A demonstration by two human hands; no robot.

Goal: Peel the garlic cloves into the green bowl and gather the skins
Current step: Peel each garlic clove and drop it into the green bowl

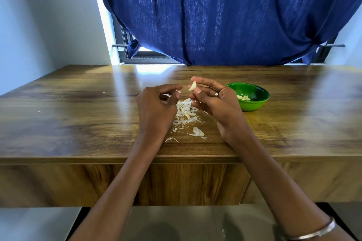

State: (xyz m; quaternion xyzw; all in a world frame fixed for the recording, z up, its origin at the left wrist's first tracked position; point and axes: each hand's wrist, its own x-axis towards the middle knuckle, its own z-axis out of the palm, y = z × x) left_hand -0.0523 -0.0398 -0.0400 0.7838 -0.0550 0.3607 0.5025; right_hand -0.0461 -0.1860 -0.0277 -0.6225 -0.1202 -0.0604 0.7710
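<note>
Left hand pinches a scrap of skin, fingers curled, just above the skin pile on the wooden table. Right of the pile, the right hand pinches a garlic clove between fingertips. Further right sits the green bowl, peeled cloves inside.

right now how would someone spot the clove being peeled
Start at the wooden table, then find the green bowl on its right. Just left of it, the right hand pinches the garlic clove above the pile of skins; it is plump and smooth, not flaky.
</note>
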